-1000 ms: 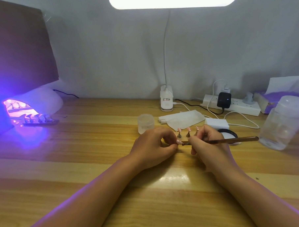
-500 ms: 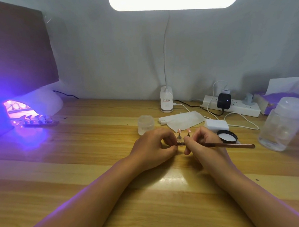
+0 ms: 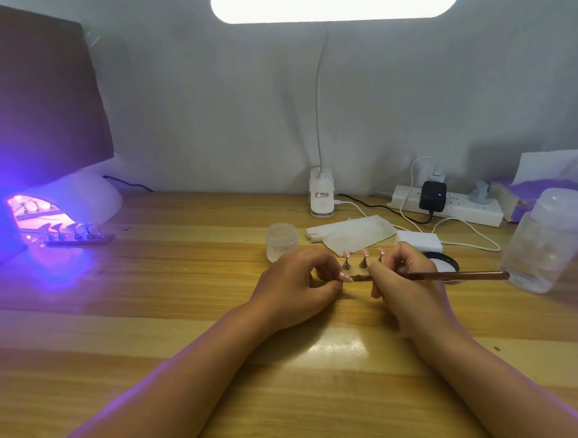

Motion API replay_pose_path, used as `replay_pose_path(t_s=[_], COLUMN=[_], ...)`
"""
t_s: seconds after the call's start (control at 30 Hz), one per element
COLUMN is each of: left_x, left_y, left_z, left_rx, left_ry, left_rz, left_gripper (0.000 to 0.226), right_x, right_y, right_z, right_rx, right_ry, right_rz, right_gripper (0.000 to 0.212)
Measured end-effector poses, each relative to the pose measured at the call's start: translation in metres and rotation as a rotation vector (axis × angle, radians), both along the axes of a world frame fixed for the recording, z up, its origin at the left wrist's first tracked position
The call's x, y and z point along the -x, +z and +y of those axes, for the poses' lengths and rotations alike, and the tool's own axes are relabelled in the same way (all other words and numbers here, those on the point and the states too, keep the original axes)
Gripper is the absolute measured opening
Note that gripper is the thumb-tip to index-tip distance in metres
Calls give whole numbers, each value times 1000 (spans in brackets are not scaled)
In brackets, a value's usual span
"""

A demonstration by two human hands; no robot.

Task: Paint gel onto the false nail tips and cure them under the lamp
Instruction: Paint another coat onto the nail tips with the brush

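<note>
My left hand (image 3: 297, 286) pinches a pink false nail tip (image 3: 346, 277) on its small stand, mid-table. My right hand (image 3: 406, 280) grips a thin brown brush (image 3: 462, 275), its tip touching that nail. Just behind my fingers, three more pink nail tips (image 3: 364, 253) stand on little metal holders. At the far left a white curing lamp (image 3: 71, 201) glows violet, with a strip of several nail tips (image 3: 78, 236) lying at its mouth. A frosted gel jar (image 3: 282, 240) sits behind my left hand, and its black lid (image 3: 443, 265) lies behind my right hand.
A clear plastic bottle (image 3: 547, 247) stands at the right. White wipes (image 3: 354, 234), a white block (image 3: 417, 241), a desk-lamp base (image 3: 321, 197) and a power strip (image 3: 456, 208) with cables lie along the back. A dark board (image 3: 37, 97) leans at the left.
The brush has slid slightly along the nail tip and my right hand shifted a little; my left hand keeps holding the tip in the same place.
</note>
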State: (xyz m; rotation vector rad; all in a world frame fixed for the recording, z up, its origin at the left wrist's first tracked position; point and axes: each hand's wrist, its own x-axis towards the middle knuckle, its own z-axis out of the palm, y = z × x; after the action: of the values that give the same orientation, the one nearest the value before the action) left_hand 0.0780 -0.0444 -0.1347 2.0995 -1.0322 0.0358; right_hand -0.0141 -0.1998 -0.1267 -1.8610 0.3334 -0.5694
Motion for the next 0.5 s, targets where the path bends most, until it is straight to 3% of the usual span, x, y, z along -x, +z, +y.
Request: replay_pose_path(t_s=[0.1, 0.27, 0.5], left_x=[1, 2, 3], left_y=[0, 1, 2], left_z=[1, 1, 1], left_rx=[24, 36, -4], left_ry=[-19, -37, -26], left_rz=[4, 7, -11], left_gripper=[8, 8, 7], right_x=[0, 2, 1], right_y=[2, 4, 5], right_z=[1, 3, 1], right_rx=[-95, -75, -138], right_ry=[29, 42, 42], right_rz=[-46, -61, -64], right_gripper=[18, 28, 14])
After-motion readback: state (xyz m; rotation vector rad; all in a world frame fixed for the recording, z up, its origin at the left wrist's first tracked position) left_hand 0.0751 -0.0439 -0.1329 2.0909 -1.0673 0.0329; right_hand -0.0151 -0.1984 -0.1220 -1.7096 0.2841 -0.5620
